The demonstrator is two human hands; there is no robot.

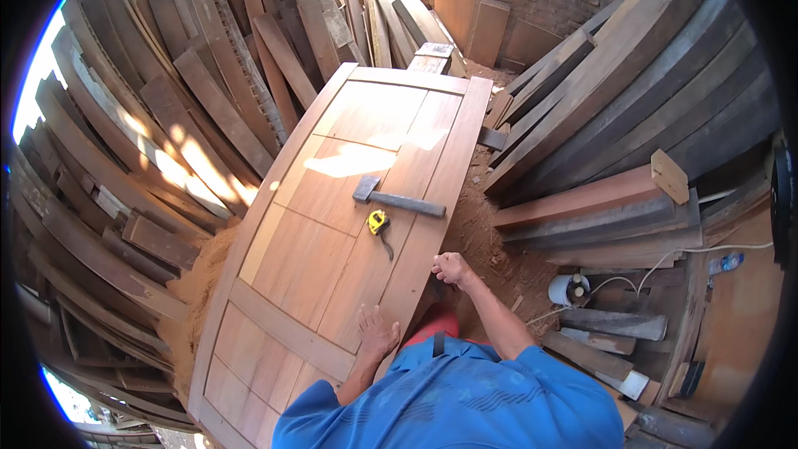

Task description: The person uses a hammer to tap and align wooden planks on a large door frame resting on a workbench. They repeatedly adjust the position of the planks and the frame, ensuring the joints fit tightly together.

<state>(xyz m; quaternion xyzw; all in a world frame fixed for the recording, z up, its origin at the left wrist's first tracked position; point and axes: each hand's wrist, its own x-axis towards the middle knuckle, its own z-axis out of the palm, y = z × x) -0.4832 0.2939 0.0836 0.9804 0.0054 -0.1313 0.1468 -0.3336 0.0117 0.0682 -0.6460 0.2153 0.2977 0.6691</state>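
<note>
A panelled wooden door (pixel 295 262) lies flat before me. My left hand (pixel 378 333) rests on its near right part with the fingers spread, holding nothing. At the door's right edge my right hand (pixel 451 268) is closed, fingers curled together; whatever may be inside them is hidden. Beyond my hands, a hammer (pixel 399 199) with a dark handle lies across the panels, its head to the left. Just below the hammer sits a yellow and black tape measure (pixel 378 221) with a dark strap trailing off it.
Many planks (pixel 224 104) lean along the left side, and thick beams (pixel 632 75) stand on the right. Sawdust (pixel 195 299) is heaped beside the door's left edge. A white container (pixel 568 290) with a cable stands at the right, near stacked offcuts (pixel 613 323).
</note>
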